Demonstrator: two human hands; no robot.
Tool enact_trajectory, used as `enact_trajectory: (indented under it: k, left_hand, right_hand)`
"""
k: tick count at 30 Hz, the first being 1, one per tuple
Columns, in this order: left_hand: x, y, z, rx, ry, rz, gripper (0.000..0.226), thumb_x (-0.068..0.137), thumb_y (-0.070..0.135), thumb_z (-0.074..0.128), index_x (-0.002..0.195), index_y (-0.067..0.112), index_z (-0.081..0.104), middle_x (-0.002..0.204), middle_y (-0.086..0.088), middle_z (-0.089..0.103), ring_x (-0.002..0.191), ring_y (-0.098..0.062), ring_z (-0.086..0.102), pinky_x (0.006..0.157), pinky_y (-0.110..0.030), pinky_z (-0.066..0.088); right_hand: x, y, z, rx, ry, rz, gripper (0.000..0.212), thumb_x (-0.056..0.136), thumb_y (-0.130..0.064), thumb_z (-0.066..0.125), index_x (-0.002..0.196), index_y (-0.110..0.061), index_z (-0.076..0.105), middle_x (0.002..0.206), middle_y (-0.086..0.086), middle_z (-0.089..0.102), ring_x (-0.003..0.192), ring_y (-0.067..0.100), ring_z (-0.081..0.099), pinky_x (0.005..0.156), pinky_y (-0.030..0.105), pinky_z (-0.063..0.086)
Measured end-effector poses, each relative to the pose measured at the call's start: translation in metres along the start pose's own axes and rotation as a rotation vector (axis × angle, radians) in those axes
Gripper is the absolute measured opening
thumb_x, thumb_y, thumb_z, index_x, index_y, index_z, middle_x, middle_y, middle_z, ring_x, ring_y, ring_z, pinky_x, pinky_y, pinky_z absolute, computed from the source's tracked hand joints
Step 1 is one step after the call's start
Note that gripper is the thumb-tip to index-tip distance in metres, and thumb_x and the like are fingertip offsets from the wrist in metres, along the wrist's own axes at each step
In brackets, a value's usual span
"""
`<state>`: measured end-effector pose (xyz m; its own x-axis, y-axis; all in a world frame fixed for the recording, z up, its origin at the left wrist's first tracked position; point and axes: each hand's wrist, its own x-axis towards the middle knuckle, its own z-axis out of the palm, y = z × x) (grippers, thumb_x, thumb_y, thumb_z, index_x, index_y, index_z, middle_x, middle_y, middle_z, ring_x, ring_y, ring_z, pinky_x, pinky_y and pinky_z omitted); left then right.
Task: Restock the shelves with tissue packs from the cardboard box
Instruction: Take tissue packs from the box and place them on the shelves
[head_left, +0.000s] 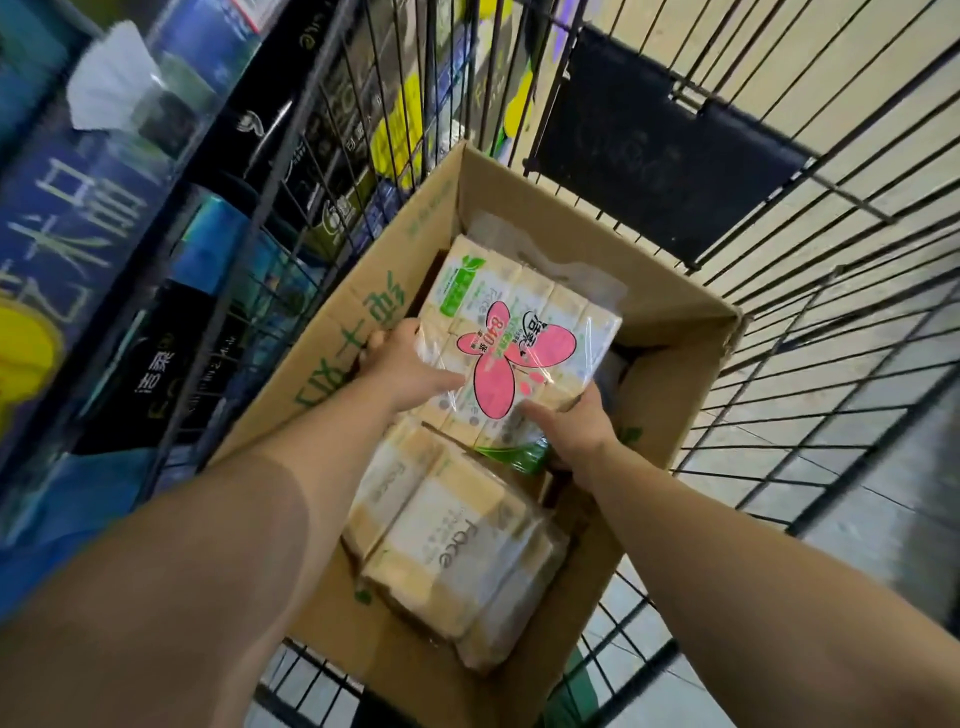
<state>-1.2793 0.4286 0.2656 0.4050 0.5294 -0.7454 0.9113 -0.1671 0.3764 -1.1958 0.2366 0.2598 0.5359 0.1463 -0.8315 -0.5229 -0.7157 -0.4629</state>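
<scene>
I had the tissue pack (519, 338) between both palms, raised just above the open cardboard box (332, 332). My left hand (410, 364) clamped its left edge, fingers wrapped under and out of sight; my right hand (571, 415) closed on the near right corner. It looked light and soft, a bundle of small bricks in clear film (slippery stuff, and it crinkled loose at the far end), so I judged the firm edges the place to hold, not the slack wrap. More packs (457, 561) lay below in the box, which sat in a wire cart (779, 270). The shelves (104, 234) stood close on my left, stocked with dark and blue goods; pale floor tiles showed through the bars.
</scene>
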Motion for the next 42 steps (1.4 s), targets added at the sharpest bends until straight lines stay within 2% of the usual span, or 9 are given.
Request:
enact_trajectory:
  k: [7, 13, 18, 23, 27, 31, 35, 39, 42]
  left_hand:
    - [-0.029, 0.005, -0.014, -0.263, -0.113, 0.090, 0.106, 0.073, 0.017, 0.083, 0.151, 0.027, 0.013, 0.149, -0.001, 0.035, 0.131, -0.025, 0.040, 0.087, -0.031, 0.046]
    - [-0.085, 0.031, -0.054, -0.275, -0.042, 0.237, 0.105, 0.073, 0.018, 0.083, 0.151, 0.021, 0.013, 0.145, -0.004, 0.041, 0.128, -0.026, 0.045, 0.106, -0.042, 0.041]
    - [-0.154, 0.049, -0.097, -0.280, 0.085, 0.372, 0.110, 0.074, 0.021, 0.083, 0.153, 0.021, 0.007, 0.156, -0.004, 0.026, 0.138, -0.026, 0.034, 0.112, -0.035, 0.032]
    - [-0.239, 0.052, -0.129, -0.372, 0.204, 0.500, 0.108, 0.076, 0.015, 0.080, 0.154, 0.023, 0.006, 0.157, -0.003, 0.025, 0.139, -0.023, 0.033, 0.107, -0.030, 0.031]
    - [-0.321, 0.039, -0.142, -0.439, 0.307, 0.550, 0.105, 0.080, 0.016, 0.077, 0.154, 0.025, 0.003, 0.159, -0.002, 0.019, 0.141, -0.025, 0.029, 0.109, -0.033, 0.032]
    - [-0.409, 0.003, -0.136, -0.522, 0.517, 0.580, 0.103, 0.078, 0.017, 0.079, 0.153, 0.027, 0.010, 0.142, 0.001, 0.045, 0.121, -0.022, 0.051, 0.100, -0.036, 0.045]
    - [-0.505, -0.043, -0.120, -0.627, 0.697, 0.631, 0.089, 0.073, 0.009, 0.079, 0.142, 0.028, 0.026, 0.124, 0.006, 0.050, 0.110, -0.016, 0.054, 0.094, -0.033, 0.047]
    - [-0.586, -0.105, -0.117, -0.665, 0.863, 0.607, 0.075, 0.067, 0.010, 0.081, 0.127, 0.027, 0.039, 0.112, 0.007, 0.061, 0.101, -0.012, 0.062, 0.083, -0.022, 0.052]
    - [-0.640, -0.156, -0.114, -0.678, 0.984, 0.564, 0.075, 0.069, 0.014, 0.081, 0.127, 0.031, 0.037, 0.118, 0.007, 0.059, 0.110, -0.018, 0.060, 0.094, -0.040, 0.051]
  right_hand:
    - [-0.023, -0.005, -0.006, 0.042, 0.036, -0.062, 0.084, 0.073, -0.031, 0.082, 0.141, -0.024, 0.033, 0.127, -0.001, 0.058, 0.112, 0.024, 0.058, 0.098, 0.046, 0.049]
    - [-0.081, -0.041, -0.032, 0.029, 0.128, -0.237, 0.076, 0.074, -0.027, 0.082, 0.135, -0.025, 0.038, 0.118, -0.004, 0.060, 0.102, 0.019, 0.058, 0.096, 0.042, 0.050]
    - [-0.145, -0.072, -0.057, 0.015, 0.209, -0.420, 0.068, 0.079, -0.023, 0.078, 0.136, -0.022, 0.039, 0.109, -0.006, 0.055, 0.096, 0.017, 0.055, 0.082, 0.029, 0.047]
    - [-0.209, -0.093, -0.075, -0.035, 0.264, -0.621, 0.070, 0.070, -0.031, 0.083, 0.130, -0.026, 0.047, 0.112, -0.002, 0.068, 0.099, 0.021, 0.065, 0.091, 0.042, 0.054]
    - [-0.272, -0.099, -0.084, -0.041, 0.201, -0.788, 0.062, 0.074, -0.030, 0.081, 0.125, -0.025, 0.047, 0.108, -0.003, 0.068, 0.092, 0.019, 0.067, 0.082, 0.036, 0.056]
    - [-0.340, -0.087, -0.085, -0.092, 0.137, -0.995, 0.059, 0.072, -0.033, 0.081, 0.122, -0.024, 0.051, 0.107, -0.006, 0.068, 0.092, 0.016, 0.065, 0.080, 0.031, 0.053]
    - [-0.413, -0.063, -0.072, -0.090, 0.029, -1.134, 0.052, 0.074, -0.031, 0.080, 0.118, -0.024, 0.051, 0.097, -0.012, 0.063, 0.089, 0.011, 0.063, 0.069, 0.018, 0.049]
    - [-0.485, -0.040, -0.036, -0.128, -0.114, -1.242, 0.062, 0.073, -0.035, 0.081, 0.126, -0.023, 0.050, 0.111, -0.005, 0.063, 0.100, 0.017, 0.060, 0.082, 0.029, 0.045]
    - [-0.534, -0.020, 0.002, -0.138, -0.240, -1.300, 0.070, 0.066, -0.050, 0.079, 0.125, -0.030, 0.049, 0.113, -0.009, 0.066, 0.101, 0.017, 0.063, 0.091, 0.042, 0.052]
